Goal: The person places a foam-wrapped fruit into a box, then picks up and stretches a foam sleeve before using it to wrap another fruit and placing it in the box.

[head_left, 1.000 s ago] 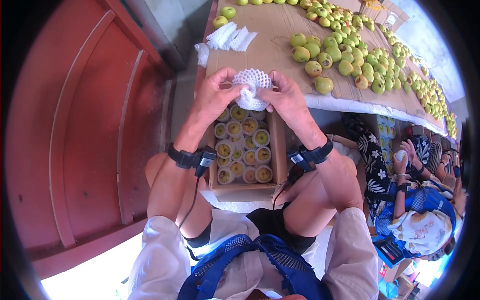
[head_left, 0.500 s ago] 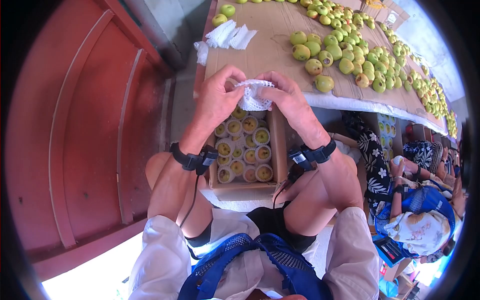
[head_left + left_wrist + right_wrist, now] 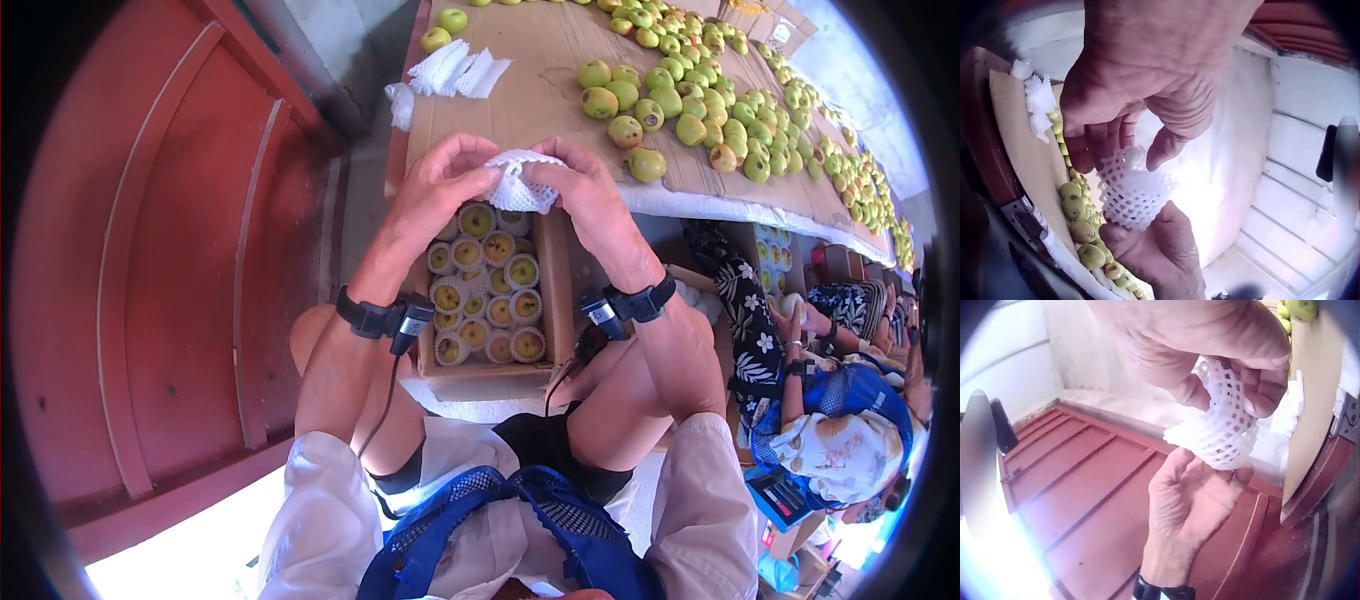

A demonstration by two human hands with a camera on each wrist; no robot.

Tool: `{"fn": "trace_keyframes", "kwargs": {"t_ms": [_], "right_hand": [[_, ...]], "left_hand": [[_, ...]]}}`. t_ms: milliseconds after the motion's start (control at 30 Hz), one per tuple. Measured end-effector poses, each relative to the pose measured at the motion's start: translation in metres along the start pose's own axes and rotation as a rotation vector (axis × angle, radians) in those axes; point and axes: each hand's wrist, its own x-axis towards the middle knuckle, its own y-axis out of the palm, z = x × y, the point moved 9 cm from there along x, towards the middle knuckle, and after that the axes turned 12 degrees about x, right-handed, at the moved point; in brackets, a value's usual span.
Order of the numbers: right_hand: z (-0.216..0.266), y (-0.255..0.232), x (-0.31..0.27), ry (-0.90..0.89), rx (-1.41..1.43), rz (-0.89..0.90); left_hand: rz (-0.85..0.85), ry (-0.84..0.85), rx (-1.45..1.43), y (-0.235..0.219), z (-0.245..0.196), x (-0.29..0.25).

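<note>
at the upper centre of the frame, a white foam net (image 3: 520, 187) was between the left hand (image 3: 432, 192) and the right hand (image 3: 596, 205), both with bent fingers, pinching its edges. it seemed very light, soft and easy to tear, best taken gently by the rim.

The white foam net sleeve (image 3: 524, 182), an open diamond mesh, is bunched and bent into a rounded, cup-like curve, held up above the far end of the cardboard box (image 3: 490, 384).
</note>
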Motion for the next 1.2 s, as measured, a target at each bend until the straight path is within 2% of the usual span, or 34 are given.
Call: {"fn": "trace_keyframes", "kwargs": {"t_ms": [233, 433, 667, 767, 867, 1067, 1133, 1200], "right_hand": [[-0.002, -0.007, 0.001, 0.022, 0.267, -0.058], [-0.001, -0.005, -0.002, -0.012, 0.31, -0.086], [-0.008, -0.001, -0.005, -0.02, 0.254, -0.1], [-0.011, 0.003, -0.007, -0.008, 0.224, -0.1], [-0.015, 0.005, -0.006, 0.02, 0.189, -0.076], [-0.014, 0.005, -0.003, -0.023, 0.059, -0.102], [-0.01, 0.004, -0.004, -0.064, -0.096, -0.151], [-0.01, 0.003, -0.003, -0.114, -0.116, -0.165]], "left_hand": [[0.079, -0.066, -0.133, 0.01, 0.01, -0.001], [0.051, -0.065, -0.096, 0.015, 0.014, -0.001], [-0.076, -0.081, -0.205, 0.006, 0.022, 0.0], [-0.166, -0.055, -0.151, 0.002, 0.02, 0.0], [-0.241, -0.073, 0.051, -0.007, 0.025, 0.002], [-0.409, 0.105, 0.387, -0.013, 0.007, -0.003], [-0.39, 0.041, 0.3, -0.011, 0.009, -0.003], [-0.372, -0.006, 0.264, -0.01, 0.012, -0.003]]}}
